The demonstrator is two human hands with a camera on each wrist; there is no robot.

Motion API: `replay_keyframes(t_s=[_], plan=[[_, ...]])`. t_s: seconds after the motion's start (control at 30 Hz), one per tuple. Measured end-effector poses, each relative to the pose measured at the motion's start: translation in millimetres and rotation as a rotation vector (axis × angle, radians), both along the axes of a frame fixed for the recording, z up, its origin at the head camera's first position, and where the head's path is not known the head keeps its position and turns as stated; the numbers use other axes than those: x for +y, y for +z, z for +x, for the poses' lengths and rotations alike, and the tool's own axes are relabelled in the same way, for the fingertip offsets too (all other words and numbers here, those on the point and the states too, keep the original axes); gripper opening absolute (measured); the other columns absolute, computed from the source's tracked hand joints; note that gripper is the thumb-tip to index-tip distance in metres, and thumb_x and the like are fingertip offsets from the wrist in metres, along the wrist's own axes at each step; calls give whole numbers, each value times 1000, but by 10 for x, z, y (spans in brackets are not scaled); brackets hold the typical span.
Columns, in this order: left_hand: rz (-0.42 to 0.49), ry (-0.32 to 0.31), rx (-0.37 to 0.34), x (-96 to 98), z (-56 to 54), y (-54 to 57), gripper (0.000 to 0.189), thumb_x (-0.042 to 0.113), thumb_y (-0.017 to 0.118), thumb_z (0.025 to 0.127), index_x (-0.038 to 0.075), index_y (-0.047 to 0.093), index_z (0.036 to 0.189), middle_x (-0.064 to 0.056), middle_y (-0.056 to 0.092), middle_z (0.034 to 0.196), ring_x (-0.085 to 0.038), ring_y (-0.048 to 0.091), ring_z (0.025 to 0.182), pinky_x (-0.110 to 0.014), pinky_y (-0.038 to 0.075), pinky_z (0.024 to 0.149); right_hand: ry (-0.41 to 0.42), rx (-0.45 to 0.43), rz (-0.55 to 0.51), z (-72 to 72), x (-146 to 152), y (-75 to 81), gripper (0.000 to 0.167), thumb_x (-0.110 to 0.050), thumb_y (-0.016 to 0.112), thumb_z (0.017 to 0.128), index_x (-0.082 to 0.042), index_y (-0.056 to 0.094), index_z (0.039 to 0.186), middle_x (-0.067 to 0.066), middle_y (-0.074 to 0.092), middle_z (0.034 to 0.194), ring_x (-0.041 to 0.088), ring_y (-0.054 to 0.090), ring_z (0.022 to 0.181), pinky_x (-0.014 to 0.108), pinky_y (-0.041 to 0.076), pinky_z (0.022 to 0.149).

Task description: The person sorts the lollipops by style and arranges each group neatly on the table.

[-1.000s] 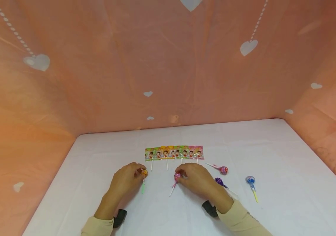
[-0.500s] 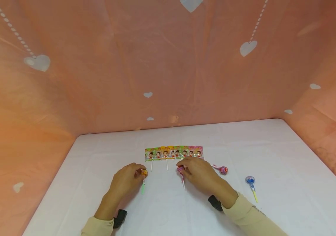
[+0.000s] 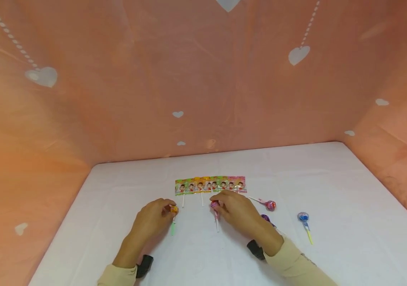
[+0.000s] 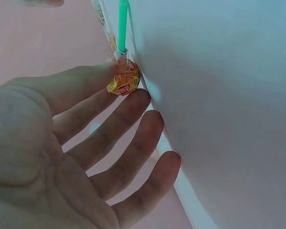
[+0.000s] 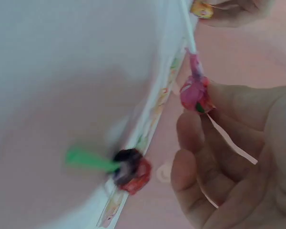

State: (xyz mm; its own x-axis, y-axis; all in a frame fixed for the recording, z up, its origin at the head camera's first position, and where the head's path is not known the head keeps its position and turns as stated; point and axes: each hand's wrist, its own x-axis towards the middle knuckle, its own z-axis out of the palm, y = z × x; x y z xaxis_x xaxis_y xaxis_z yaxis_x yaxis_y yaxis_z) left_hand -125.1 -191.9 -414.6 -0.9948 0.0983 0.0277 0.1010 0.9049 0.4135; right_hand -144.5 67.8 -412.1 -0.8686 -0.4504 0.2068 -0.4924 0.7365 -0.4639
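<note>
My right hand point(image 3: 238, 210) pinches pink-wrapped lollipop point(image 5: 194, 93) by its ball, stick toward me, just this side of flat-packet lollipop row point(image 3: 200, 185). My left hand point(image 3: 152, 217), apart to left, pinches orange-wrapped lollipop point(image 4: 125, 81), stick roughly parallel.

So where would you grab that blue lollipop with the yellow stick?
Probably its round blue head, thumb and finger coming down from above to straddle it: it's the widest part, with space on both sides. The yellow stick looks much thinner, so trickier to pinch.
</note>
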Motion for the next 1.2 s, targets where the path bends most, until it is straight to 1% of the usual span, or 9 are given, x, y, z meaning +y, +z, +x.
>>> replay_keyframes(t_s=[0.1, 0.23, 0.33, 0.43, 0.53, 0.67, 0.83, 1.07, 1.2], plan=[[-8, 4, 2, -34, 20, 9, 26, 15, 76, 85, 14, 73, 111, 1, 72, 94, -14, 64, 85, -39, 51, 74, -30, -56, -23, 25, -102, 59, 25, -24, 68, 94, -16, 73, 117, 1, 71, 117, 19, 67, 105, 42, 53, 89], [-22, -1, 6, -65, 40, 31, 26, 16, 76, 85, 14, 73, 110, 2, 72, 94, -16, 65, 86, -40, 51, 74, -56, -110, -51, 70, -273, 123, 27, -24, 69, 93, -18, 72, 119, 0, 71, 111, 13, 63, 87, 34, 51, 76], [-24, -9, 12, -66, 45, 47, 25, 14, 77, 84, 13, 73, 109, 1, 72, 93, -16, 65, 85, -40, 51, 73, -44, -150, -81, 99, -397, 149, 27, -24, 69, 93, -18, 72, 119, 0, 70, 107, 8, 58, 78, 27, 46, 68], [-24, -14, 12, -63, 40, 62, 25, 13, 77, 83, 13, 73, 108, 0, 73, 93, -18, 66, 84, -40, 51, 72, -13, -171, -107, 96, -511, 146, 26, -24, 70, 93, -19, 72, 119, 0, 70, 105, 7, 58, 78, 25, 44, 66], [-27, -14, -4, -71, 39, 77, 24, 13, 77, 83, 14, 74, 107, 0, 74, 93, -18, 66, 83, -40, 51, 71, 1, -187, -124, 72, -603, 111, 25, -24, 70, 93, -19, 73, 117, -1, 70, 105, 7, 58, 79, 24, 44, 66], [-29, -21, -5, -97, 34, 71, 23, 10, 75, 83, 14, 74, 106, 1, 74, 91, -17, 67, 83, -40, 52, 72, 10, -205, -138, 42, -683, 71, 24, -23, 70, 93, -20, 74, 116, -1, 71, 109, 6, 59, 81, 24, 44, 68], [-26, -36, 27, -108, 34, 67, 21, 8, 74, 83, 14, 75, 103, 1, 73, 90, -17, 67, 82, -39, 52, 72, 19, -207, -122, 12, -745, 53, 24, -23, 71, 92, -21, 75, 115, -1, 71, 111, 8, 59, 82, 26, 45, 71], [-24, -56, 59, -79, 17, 68, 19, 6, 74, 83, 12, 76, 101, -1, 74, 89, -18, 67, 81, -39, 52, 72, 26, -169, -85, -40, -748, 23, 23, -24, 72, 90, -19, 75, 113, 0, 73, 111, 16, 65, 97, 34, 50, 83], [-29, -67, 90, -68, 25, 87, 20, 6, 75, 80, 11, 76, 99, 0, 73, 86, -19, 67, 79, -39, 51, 69, 21, -194, -88, -64, -751, -2, 23, -24, 72, 90, -19, 75, 112, -1, 73, 108, 15, 65, 93, 33, 50, 82]])
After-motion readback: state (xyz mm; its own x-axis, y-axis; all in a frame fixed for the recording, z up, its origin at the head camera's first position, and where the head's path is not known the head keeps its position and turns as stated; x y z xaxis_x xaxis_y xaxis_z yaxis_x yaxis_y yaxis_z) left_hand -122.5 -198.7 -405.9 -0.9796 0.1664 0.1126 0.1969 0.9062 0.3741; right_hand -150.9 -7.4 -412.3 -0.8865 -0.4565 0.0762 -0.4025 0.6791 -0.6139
